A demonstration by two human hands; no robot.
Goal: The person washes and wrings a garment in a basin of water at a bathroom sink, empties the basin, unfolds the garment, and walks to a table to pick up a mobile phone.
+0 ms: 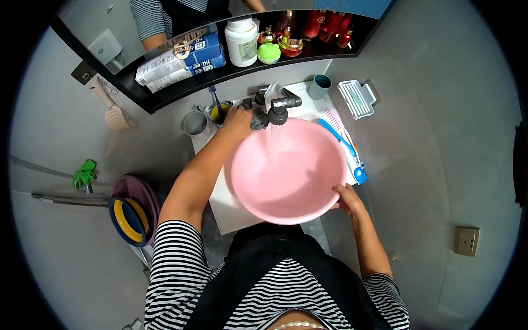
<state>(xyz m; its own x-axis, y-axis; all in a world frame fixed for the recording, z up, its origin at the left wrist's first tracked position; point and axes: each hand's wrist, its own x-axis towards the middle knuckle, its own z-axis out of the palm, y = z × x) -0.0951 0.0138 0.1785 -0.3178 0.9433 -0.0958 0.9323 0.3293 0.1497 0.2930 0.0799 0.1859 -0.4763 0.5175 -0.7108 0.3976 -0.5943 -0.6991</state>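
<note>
A large pink basin (289,176) rests on the white sink (223,203) under the dark faucet (279,113), and a thin stream of water runs into it. My right hand (347,199) grips the basin's lower right rim, thumb on the edge. Up at the left of the faucet, my left hand (240,121) is closed around or against a dark grey thing (259,119), too small to make out clearly. Beside that hand stand a yellow cup (220,113) with a blue toothbrush and a grey cup (196,124).
Toothpaste (346,151) and a pink brush (333,120) lie right of the basin. A teal cup (319,87) and a wall soap rack (357,99) are behind. Above hangs a mirror shelf (203,75) with bottles and boxes. Stacked basins (130,220) stand at left.
</note>
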